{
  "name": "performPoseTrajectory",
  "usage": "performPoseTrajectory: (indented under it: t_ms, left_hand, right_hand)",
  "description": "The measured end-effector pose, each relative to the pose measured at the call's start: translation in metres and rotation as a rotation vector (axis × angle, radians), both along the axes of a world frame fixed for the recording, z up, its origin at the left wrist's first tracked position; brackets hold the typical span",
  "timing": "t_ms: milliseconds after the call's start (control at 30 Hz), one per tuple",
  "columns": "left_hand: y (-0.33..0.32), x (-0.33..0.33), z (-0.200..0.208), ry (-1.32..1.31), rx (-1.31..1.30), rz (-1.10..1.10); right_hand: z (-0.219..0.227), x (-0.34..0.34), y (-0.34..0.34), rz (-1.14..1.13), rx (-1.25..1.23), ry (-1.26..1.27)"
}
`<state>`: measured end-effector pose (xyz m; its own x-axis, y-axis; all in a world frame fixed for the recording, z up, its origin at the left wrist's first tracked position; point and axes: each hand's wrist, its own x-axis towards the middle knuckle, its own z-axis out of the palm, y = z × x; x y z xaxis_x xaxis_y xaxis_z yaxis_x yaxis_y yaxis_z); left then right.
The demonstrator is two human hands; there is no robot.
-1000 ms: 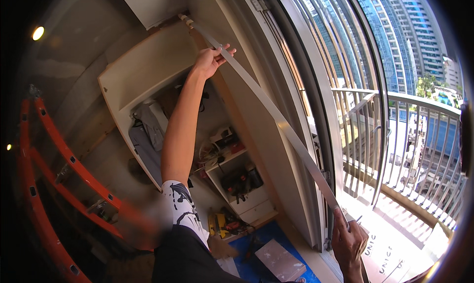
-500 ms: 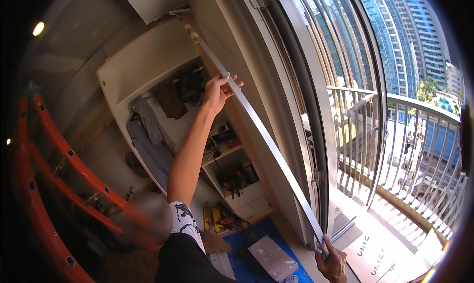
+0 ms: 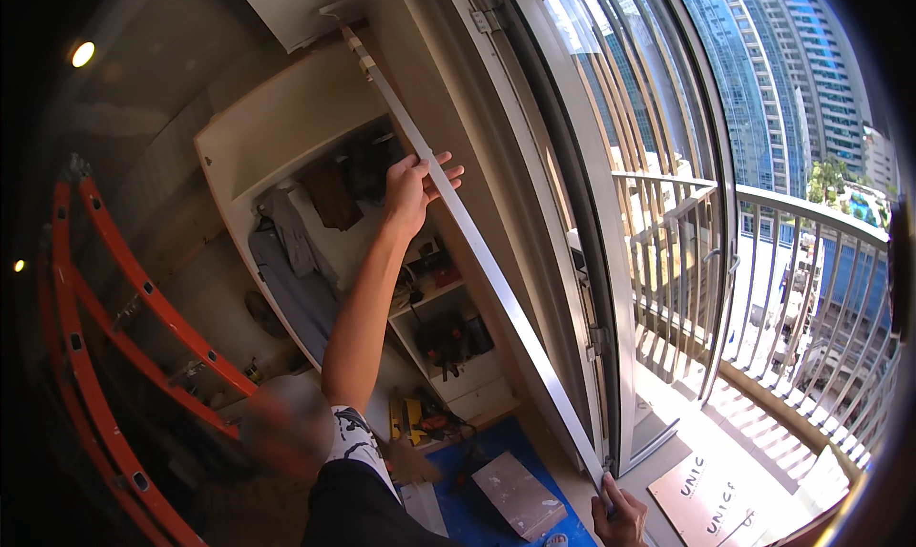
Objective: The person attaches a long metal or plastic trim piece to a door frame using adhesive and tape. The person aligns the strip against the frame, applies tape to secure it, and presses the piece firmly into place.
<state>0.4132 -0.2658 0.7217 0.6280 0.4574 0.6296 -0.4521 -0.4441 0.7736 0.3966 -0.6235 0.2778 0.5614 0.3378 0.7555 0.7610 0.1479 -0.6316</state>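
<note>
A long, straight silver metal bar (image 3: 491,275) runs diagonally from the ceiling corner to my lower right. Pale tape binds a slim tool (image 3: 345,30) with a bent, light-coloured end to its top; its exact kind is too small to tell. That end is up by the white ceiling edge. My left hand (image 3: 410,196) is raised on an outstretched arm and holds the upper part of the bar between thumb and palm, its fingertips reaching past it. Low down, my right hand (image 3: 620,514) is wrapped round the bar's bottom end.
Orange ladders (image 3: 143,289) stand at left, near a person's blurred head (image 3: 286,428). Behind my arm is an open cabinet (image 3: 224,199) with clothes and tools. A blue sheet (image 3: 506,442) bears a pale box (image 3: 520,495). Right are a glass door (image 3: 658,89) and balcony railing (image 3: 821,213).
The bar's lower end and my right hand have shifted left and slightly down in the picture. At the top, the tool's tip has moved slightly left. Both hands keep their hold.
</note>
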Motion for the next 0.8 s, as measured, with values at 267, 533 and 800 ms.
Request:
performPoseTrajectory:
  t_ms: [267, 533, 800]
  left_hand:
    - [0.091, 0.02, 0.032, -0.03, -0.047, -0.051]
    - [0.134, 0.023, -0.006, -0.131, -0.137, -0.103]
    - [0.107, 0.038, -0.014, -0.085, 0.08, 0.175]
  right_hand:
    - [0.044, 0.025, 0.062, -0.118, -0.33, -0.012]
    - [-0.023, 0.03, 0.076, 0.554, -0.183, 0.598]
    - [-0.066, 0.014, 0.101, 0.585, -0.091, 0.701]
